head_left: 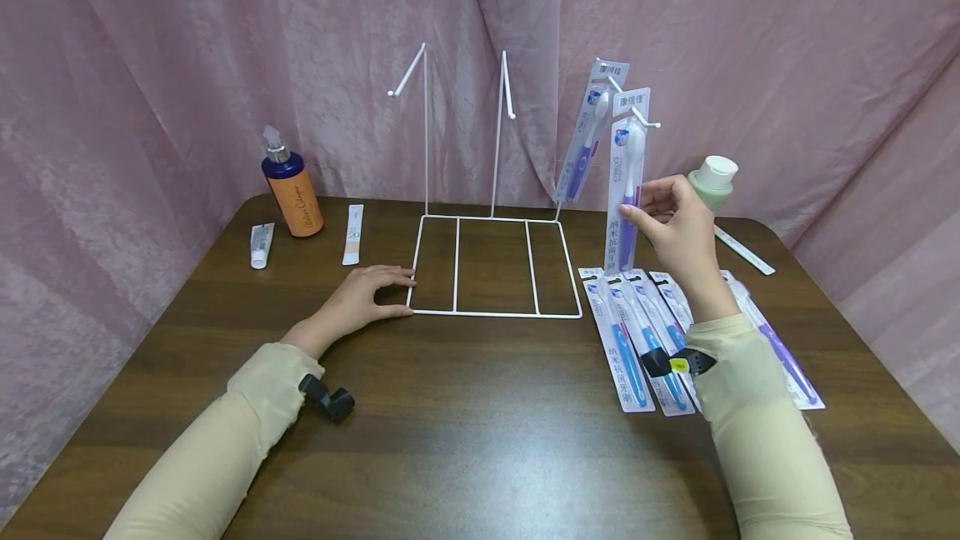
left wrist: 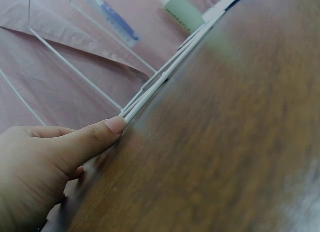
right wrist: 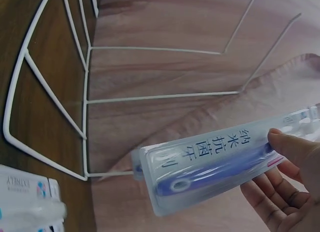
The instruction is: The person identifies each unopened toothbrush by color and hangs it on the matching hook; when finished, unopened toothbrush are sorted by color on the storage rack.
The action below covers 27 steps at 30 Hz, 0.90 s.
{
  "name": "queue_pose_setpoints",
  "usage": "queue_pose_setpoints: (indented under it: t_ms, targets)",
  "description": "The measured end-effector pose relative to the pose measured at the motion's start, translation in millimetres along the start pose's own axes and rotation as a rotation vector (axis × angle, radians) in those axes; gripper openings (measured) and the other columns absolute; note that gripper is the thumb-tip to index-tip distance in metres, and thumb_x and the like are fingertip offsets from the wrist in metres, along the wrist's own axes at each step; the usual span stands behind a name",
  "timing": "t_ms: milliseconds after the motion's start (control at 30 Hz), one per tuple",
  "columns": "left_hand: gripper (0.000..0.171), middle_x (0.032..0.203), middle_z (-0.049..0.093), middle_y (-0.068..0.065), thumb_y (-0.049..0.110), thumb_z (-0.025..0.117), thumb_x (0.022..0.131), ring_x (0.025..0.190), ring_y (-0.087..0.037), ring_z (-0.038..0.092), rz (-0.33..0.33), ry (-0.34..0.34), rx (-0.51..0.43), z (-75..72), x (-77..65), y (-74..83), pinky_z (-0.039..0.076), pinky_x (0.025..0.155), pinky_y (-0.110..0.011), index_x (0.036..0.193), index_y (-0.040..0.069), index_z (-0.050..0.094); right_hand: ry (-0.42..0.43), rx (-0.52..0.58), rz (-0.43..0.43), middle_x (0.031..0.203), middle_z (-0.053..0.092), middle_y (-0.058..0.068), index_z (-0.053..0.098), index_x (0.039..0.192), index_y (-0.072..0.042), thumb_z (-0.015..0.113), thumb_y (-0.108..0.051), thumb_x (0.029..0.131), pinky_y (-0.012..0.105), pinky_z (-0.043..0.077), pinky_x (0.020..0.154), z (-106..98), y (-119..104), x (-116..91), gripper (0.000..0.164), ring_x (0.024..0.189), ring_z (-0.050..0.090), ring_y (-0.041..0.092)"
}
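Note:
My right hand (head_left: 684, 227) pinches a packaged purple toothbrush (head_left: 619, 165) by its lower half, thumb in front. The package stands upright, and the tip of the white right-hand hook (head_left: 647, 121) pokes out in front of its top card. Behind it, another packaged purple toothbrush (head_left: 583, 144) hangs tilted on the same hook. In the right wrist view, the held package (right wrist: 210, 164) shows its lower end. My left hand (head_left: 360, 302) grips the left side of the white wire rack (head_left: 495, 315), with the thumb (left wrist: 102, 134) at its front corner.
Several packaged toothbrushes (head_left: 622, 348) lie fanned out under my right forearm. A green bottle with a white cap (head_left: 712, 182) stands behind that hand. To the left are an orange pump bottle (head_left: 296, 198), a small white tube (head_left: 261, 246) and a flat sachet (head_left: 353, 234).

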State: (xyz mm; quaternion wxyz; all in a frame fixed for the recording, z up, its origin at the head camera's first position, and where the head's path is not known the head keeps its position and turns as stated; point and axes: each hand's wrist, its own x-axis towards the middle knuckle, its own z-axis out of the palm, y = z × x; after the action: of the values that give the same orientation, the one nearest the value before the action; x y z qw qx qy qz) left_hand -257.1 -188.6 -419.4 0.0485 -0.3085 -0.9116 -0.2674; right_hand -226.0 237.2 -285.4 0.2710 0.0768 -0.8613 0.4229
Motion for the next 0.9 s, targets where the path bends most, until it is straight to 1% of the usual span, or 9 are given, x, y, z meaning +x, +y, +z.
queue_pose_setpoints:
  t_ms: [100, 167, 367, 633, 700, 900]
  targets:
    - [0.050, 0.138, 0.058, -0.007, 0.036, 0.078, 0.078, 0.130, -0.032, 0.050, 0.001, 0.002, 0.000, 0.2, -0.4, -0.8, 0.035, 0.110, -0.054, 0.121, 0.014, 0.067, 0.001, 0.030, -0.004, 0.094, 0.060, 0.009, 0.053, 0.112, 0.008, 0.073, -0.014, 0.085, 0.006, 0.046, 0.070, 9, 2, 7, 0.040, 0.077, 0.052, -0.005]
    - [0.050, 0.138, 0.058, -0.007, 0.037, 0.078, 0.078, 0.131, -0.032, 0.050, 0.000, 0.001, 0.001, 0.3, -0.3, -1.2, 0.035, 0.110, -0.054, 0.121, 0.014, 0.067, 0.006, 0.037, 0.001, 0.094, 0.060, 0.009, 0.053, 0.112, 0.008, 0.073, -0.014, 0.085, 0.006, 0.046, 0.071, 14, 3, 11, 0.041, 0.077, 0.052, -0.006]
    - [0.051, 0.139, 0.057, -0.006, 0.039, 0.078, 0.078, 0.131, -0.031, 0.049, -0.008, -0.006, 0.007, 1.6, -0.1, -2.4, 0.035, 0.110, -0.053, 0.122, 0.015, 0.067, 0.036, 0.040, 0.034, 0.092, 0.059, 0.002, 0.053, 0.111, 0.007, 0.074, -0.017, 0.085, 0.007, 0.046, 0.073, 28, 9, 22, 0.041, 0.077, 0.052, -0.006]
    - [0.049, 0.138, 0.058, -0.006, 0.037, 0.078, 0.078, 0.131, -0.031, 0.050, -0.002, 0.002, 0.013, 2.0, 0.6, -2.4, 0.036, 0.110, -0.052, 0.121, 0.015, 0.068, 0.068, 0.079, 0.078, 0.096, 0.063, 0.010, 0.054, 0.111, 0.005, 0.075, -0.019, 0.085, 0.006, 0.047, 0.071, 44, 13, 35, 0.041, 0.077, 0.053, -0.006]
    - [0.049, 0.137, 0.059, -0.006, 0.036, 0.078, 0.078, 0.131, -0.031, 0.050, 0.001, 0.004, 0.016, 2.0, 0.4, -2.3, 0.036, 0.110, -0.052, 0.121, 0.015, 0.068, 0.072, 0.082, 0.078, 0.097, 0.063, 0.011, 0.054, 0.111, 0.006, 0.074, -0.019, 0.085, 0.007, 0.047, 0.071, 47, 14, 38, 0.042, 0.076, 0.053, -0.005]
    - [0.050, 0.139, 0.057, -0.006, 0.037, 0.078, 0.079, 0.131, -0.031, 0.049, -0.013, -0.008, 0.014, 0.9, -0.6, -1.3, 0.032, 0.111, -0.055, 0.122, 0.014, 0.067, 0.087, 0.084, 0.088, 0.096, 0.063, 0.008, 0.054, 0.110, 0.006, 0.074, -0.019, 0.085, 0.008, 0.048, 0.072, 55, 17, 46, 0.040, 0.075, 0.053, -0.005]
